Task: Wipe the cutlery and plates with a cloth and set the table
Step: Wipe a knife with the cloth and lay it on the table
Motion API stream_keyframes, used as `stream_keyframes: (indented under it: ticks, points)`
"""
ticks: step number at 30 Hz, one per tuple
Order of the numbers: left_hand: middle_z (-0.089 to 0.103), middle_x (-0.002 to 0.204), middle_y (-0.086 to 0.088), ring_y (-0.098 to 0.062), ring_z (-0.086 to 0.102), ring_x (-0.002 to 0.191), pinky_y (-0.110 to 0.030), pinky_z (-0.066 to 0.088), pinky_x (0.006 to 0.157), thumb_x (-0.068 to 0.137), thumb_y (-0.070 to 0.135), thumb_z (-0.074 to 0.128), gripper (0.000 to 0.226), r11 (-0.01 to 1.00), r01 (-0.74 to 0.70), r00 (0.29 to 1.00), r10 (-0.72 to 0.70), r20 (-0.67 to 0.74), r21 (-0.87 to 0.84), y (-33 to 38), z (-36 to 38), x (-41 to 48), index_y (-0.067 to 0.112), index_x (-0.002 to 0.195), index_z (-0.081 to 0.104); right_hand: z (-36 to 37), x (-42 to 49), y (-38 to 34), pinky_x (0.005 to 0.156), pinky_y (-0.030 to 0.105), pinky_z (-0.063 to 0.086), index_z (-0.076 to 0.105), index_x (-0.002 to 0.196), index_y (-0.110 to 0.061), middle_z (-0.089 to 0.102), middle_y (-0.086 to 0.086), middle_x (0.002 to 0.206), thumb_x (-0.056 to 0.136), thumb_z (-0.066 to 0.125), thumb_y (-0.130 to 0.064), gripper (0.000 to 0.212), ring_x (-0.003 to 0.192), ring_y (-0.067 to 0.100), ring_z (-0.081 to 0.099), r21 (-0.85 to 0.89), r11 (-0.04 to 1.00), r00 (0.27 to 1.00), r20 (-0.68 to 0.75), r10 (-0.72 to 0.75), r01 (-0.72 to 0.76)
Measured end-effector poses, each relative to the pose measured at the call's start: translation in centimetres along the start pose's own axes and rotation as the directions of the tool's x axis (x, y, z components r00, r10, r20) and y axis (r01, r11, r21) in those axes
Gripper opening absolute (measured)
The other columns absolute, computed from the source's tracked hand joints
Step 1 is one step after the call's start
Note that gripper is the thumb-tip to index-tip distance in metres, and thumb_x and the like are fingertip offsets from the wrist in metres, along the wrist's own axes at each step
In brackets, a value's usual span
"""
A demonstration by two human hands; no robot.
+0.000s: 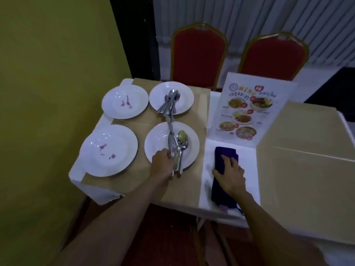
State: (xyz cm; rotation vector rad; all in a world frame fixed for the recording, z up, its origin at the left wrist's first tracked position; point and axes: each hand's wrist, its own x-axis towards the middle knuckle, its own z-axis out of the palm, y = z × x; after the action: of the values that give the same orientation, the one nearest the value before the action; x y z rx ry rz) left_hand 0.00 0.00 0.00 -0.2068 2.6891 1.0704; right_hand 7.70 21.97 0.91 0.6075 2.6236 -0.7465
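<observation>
- Head view: four white plates sit in a square on the left part of the table (299, 150); the far-left plate (125, 102) and the near-left plate (109, 150) carry purplish smears.
- The far-right plate (171, 98) holds a heap of cutlery (170, 103).
- On the near-right plate (172, 144) lie a knife (170, 131) and spoons (182, 143) (one bowl looks smeared yellowish).
- The left hand (161, 163) is clenched around the handles of that cutlery at the plate's near edge.
- The right hand (231, 174) lies flat, fingers spread, on a folded dark blue cloth (223, 169) on the white runner.
- A standing card (249, 110) reads "MENU", with food photos; the other script is too blurred to read.
- Two red chairs (198, 54) stand behind.
</observation>
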Motion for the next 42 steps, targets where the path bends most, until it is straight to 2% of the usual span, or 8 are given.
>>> stream_keyframes:
  ticks: [5,17,19,23,26,30,39,42]
  points:
    - [0.064,0.105,-0.012,-0.029,0.061,0.097,-0.037,0.052,0.078,0.096,0.043,0.053,0.038,0.985,0.112,0.991,-0.121,0.064,0.132,-1.7,2.1,5.1,0.006,0.106,0.059,3.4,3.3,1.4,0.116,0.062,0.018,0.008,0.157,-0.033,-0.011,0.006,0.166,0.097,0.045,-0.056,0.074,0.149,0.043,0.000,-0.030,0.982,0.978,0.091,0.188,-0.186]
    - [0.068,0.076,-0.012,-0.019,0.056,0.063,-0.028,0.040,0.053,0.098,0.021,0.048,0.032,0.968,0.057,0.997,-0.041,-0.072,0.243,-3.9,1.7,5.5,0.005,0.076,0.063,5.3,5.1,-0.6,0.106,0.061,0.034,0.016,0.146,-0.009,0.001,0.027,0.159,0.095,0.049,-0.008,0.061,0.136,0.052,0.023,-0.231,0.938,0.966,-0.048,0.253,-0.257]
    - [0.070,0.081,-0.010,-0.017,0.053,0.065,-0.027,0.036,0.056,0.101,0.023,0.045,0.031,0.968,0.050,0.992,-0.021,-0.121,0.245,-3.3,0.8,4.7,0.006,0.082,0.064,4.4,5.0,0.0,0.101,0.059,0.038,0.023,0.144,-0.010,0.019,0.023,0.155,0.093,0.051,-0.005,0.058,0.129,0.048,0.033,-0.155,0.957,0.967,-0.109,0.232,-0.247]
    - [0.069,0.087,-0.007,-0.019,0.057,0.073,-0.028,0.038,0.060,0.105,0.028,0.038,0.033,0.999,0.034,0.999,-0.035,-0.033,-0.009,-0.9,-0.3,0.9,0.008,0.104,0.064,1.5,4.7,0.2,0.097,0.049,0.046,0.037,0.146,-0.013,0.054,0.018,0.135,0.093,0.043,0.002,0.055,0.117,0.040,0.053,0.464,0.876,0.909,-0.294,0.296,-0.136]
    - [0.061,0.075,0.002,-0.013,0.054,0.064,-0.027,0.036,0.056,0.104,0.023,0.036,0.034,0.950,0.118,0.987,-0.080,0.140,-0.289,2.6,0.7,-3.7,0.011,0.099,0.067,-0.5,1.7,-0.9,0.102,0.042,0.043,0.041,0.148,-0.014,0.051,0.013,0.142,0.091,0.040,0.006,0.060,0.123,0.032,0.050,0.391,0.861,0.867,-0.488,-0.104,0.324]
    - [0.041,0.050,0.006,-0.005,0.034,0.037,-0.021,0.026,0.040,0.102,0.018,0.041,0.031,0.782,0.199,0.967,-0.060,0.246,-0.591,7.9,2.8,-10.3,0.006,0.083,0.062,-3.0,-1.3,0.7,0.073,0.042,0.050,0.039,0.150,-0.024,0.041,0.008,0.153,0.069,0.065,0.008,0.091,0.094,0.033,0.051,-0.338,0.614,0.549,-0.276,-0.789,0.714]
    - [0.035,0.048,0.005,-0.008,0.024,0.036,-0.018,0.017,0.038,0.101,0.017,0.042,0.029,0.670,0.161,0.976,-0.001,0.217,-0.724,14.6,6.2,-17.3,0.010,0.078,0.057,-9.2,-3.3,7.2,0.058,0.037,0.047,0.042,0.148,-0.023,0.045,0.006,0.152,0.055,0.081,0.009,0.106,0.076,0.031,0.050,-0.498,0.541,0.476,-0.264,-0.839,0.678]
    - [0.034,0.050,0.006,-0.009,0.025,0.039,-0.020,0.020,0.040,0.098,0.017,0.044,0.031,0.739,0.112,0.981,0.025,0.193,-0.664,15.0,6.6,-19.1,0.013,0.072,0.060,-12.1,-1.2,8.5,0.071,0.038,0.048,0.049,0.145,-0.020,0.049,0.008,0.149,0.076,0.065,0.011,0.077,0.086,0.038,0.055,-0.362,0.701,0.565,-0.419,-0.711,0.614]
